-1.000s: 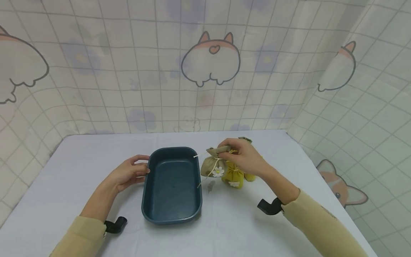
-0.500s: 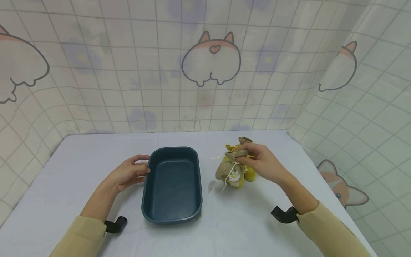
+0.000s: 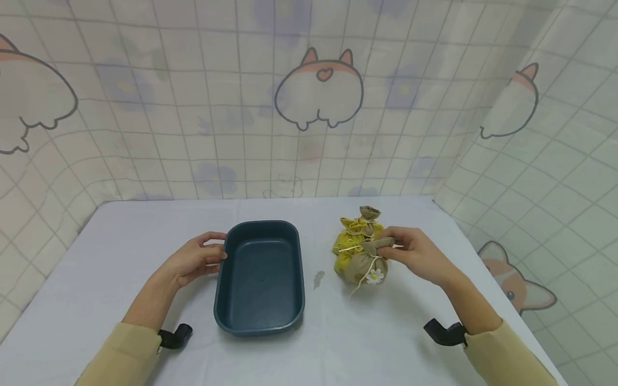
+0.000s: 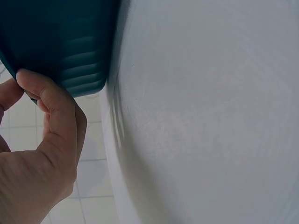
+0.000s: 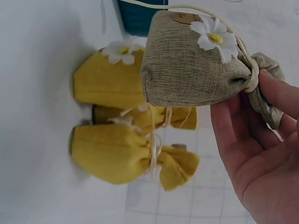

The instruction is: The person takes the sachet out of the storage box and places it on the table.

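Note:
My left hand (image 3: 195, 260) is at the left side of a dark blue-green plastic basin (image 3: 259, 328), its bent fingers holding the rim. In the left wrist view, a fingertip (image 4: 29, 78) lies against the basin's outer wall (image 4: 79, 60). My right hand (image 3: 419, 256) pinches the gathered neck of a beige drawstring pouch (image 3: 359, 268). This pouch (image 5: 187, 65) carries a white daisy with a yellow centre and a pale cord. In the head view it overlaps a cluster of yellow pouches (image 3: 344, 245); another beige pouch (image 3: 369, 213) stands behind, mostly hidden.
A white cloth covers the table (image 3: 318, 343). Behind it and at both sides hangs a grid-patterned curtain (image 3: 241, 107) with animal drawings. The yellow pouches stand close together to the right of the basin, near the back. A grey mark (image 3: 318, 279) lies between them and the basin.
My right hand has moved right and slightly nearer with the beige pouch, away from the basin, exposing more of the pouches behind. My left hand and the basin stay almost still.

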Demonstrator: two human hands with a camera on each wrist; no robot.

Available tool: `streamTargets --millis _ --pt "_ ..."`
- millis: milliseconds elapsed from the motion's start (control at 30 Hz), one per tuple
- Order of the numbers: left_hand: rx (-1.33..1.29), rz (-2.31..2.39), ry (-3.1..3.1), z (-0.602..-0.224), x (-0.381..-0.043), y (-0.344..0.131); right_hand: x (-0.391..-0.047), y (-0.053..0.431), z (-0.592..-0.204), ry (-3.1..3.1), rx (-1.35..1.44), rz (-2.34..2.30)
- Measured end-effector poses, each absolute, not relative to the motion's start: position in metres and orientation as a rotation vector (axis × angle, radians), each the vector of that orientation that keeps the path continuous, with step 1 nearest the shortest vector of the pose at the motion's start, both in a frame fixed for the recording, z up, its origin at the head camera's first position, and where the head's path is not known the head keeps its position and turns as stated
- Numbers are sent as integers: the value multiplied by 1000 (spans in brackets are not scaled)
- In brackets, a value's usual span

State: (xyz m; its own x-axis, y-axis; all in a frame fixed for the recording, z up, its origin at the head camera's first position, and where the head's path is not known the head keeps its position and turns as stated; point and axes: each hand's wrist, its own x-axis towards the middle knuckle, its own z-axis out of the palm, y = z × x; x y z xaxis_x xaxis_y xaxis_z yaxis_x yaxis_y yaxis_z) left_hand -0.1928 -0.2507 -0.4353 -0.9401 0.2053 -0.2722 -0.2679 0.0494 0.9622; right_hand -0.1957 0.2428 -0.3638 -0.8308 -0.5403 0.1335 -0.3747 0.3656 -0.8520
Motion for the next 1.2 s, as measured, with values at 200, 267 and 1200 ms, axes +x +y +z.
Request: streamTargets --millis 200,267,1200 --pt "-60 1942 2024 -438 -193 -251 -197 257 -371 2432 -856 -1424" --pt "-61 1939 2030 -438 -194 -251 -197 263 -373 2439 -858 -1412" --pt "-86 1944 2034 -439 -192 -252 -216 283 -414 2520 -686 -1358"
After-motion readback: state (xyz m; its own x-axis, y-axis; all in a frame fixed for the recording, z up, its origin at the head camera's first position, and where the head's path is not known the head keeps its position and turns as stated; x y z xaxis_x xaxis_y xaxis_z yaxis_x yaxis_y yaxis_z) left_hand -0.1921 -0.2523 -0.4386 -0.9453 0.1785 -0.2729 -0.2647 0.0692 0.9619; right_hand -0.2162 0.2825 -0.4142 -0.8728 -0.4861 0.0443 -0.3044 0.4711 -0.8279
